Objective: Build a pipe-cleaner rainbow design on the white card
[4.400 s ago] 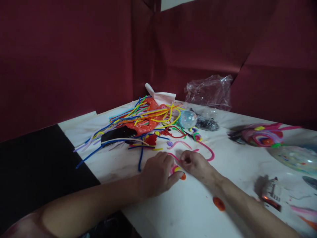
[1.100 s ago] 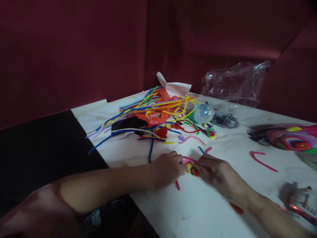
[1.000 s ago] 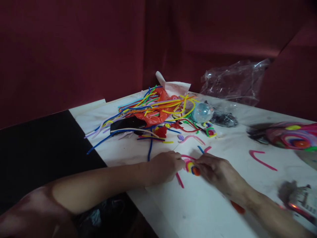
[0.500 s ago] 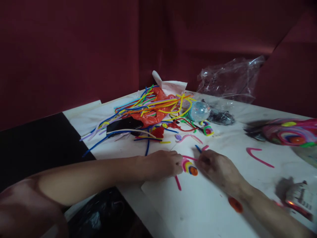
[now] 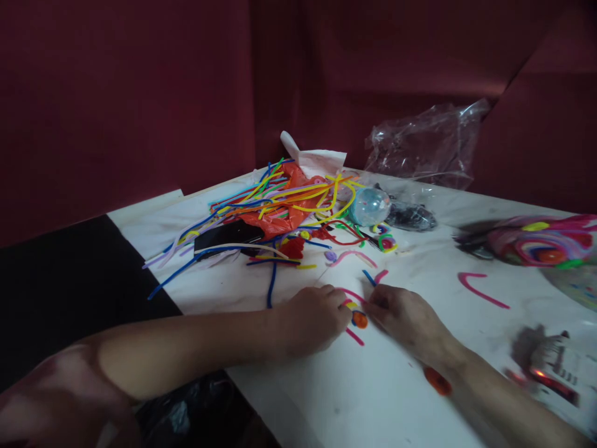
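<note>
My left hand (image 5: 314, 318) rests low over the white tabletop with its fingers curled. A short pink craft strip (image 5: 354, 336) sticks out from beneath those fingers. Right of it, my right hand (image 5: 405, 318) is closed in a pinch, and what sits between its fingertips is hidden. Another pink strip (image 5: 349, 294) runs between the two hands and meets my right fingertips. In the gap lies a small stacked piece with an orange disc (image 5: 359, 320), edged in blue and yellow, partly covered by my left fingers. A blue bit (image 5: 369, 277) and a pink bit (image 5: 381, 277) lie just beyond my right hand.
Behind are a heap of coloured strips (image 5: 308, 202), a black packet (image 5: 224, 239), a clear plastic ball (image 5: 370, 207) and a clear bag (image 5: 426, 146). A multicoloured decorated object (image 5: 541, 242) and a bent pink strip (image 5: 482, 292) lie right. An orange disc (image 5: 437, 381) sits near my right forearm.
My left hand has shifted over the stacked piece, covering more of it. The short pink strip under it has swung to the right. The view has moved slightly.
</note>
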Demonstrator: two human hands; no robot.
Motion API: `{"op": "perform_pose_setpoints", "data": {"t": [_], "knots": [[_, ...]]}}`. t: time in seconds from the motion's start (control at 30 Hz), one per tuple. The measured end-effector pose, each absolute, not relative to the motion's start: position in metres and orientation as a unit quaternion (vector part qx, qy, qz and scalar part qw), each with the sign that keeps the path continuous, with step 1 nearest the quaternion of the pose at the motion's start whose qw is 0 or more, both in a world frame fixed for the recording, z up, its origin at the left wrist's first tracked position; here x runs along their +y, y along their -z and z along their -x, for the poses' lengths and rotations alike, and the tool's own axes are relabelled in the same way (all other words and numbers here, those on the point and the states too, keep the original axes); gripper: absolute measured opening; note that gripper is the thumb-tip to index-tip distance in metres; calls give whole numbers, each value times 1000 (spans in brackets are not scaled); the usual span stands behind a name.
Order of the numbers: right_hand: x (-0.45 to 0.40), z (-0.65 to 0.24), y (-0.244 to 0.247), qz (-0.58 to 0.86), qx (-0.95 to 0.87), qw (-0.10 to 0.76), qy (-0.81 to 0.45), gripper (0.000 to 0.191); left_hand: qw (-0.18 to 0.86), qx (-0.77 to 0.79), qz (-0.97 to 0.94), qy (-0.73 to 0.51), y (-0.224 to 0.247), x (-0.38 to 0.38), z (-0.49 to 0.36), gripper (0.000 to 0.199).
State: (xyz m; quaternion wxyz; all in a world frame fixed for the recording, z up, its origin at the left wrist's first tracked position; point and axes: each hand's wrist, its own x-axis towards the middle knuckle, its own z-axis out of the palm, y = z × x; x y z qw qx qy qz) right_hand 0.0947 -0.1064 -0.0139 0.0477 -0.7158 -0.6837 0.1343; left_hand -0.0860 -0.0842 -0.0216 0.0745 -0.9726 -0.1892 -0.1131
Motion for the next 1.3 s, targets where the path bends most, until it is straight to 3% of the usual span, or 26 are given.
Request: {"op": "perform_pose_setpoints", "data": {"t": [0.43, 1.07, 1.3], "knots": [[-105, -92, 8, 713, -676, 14, -187, 15, 67, -229, 964, 114, 24, -91, 79, 14], [-121, -92, 5, 685, -679, 42, -262, 22, 54, -241, 962, 116, 26, -94, 78, 11], [-140, -80, 1, 660, -743, -54, -98, 12, 60, -244, 960, 127, 28, -96, 77, 10]]}}
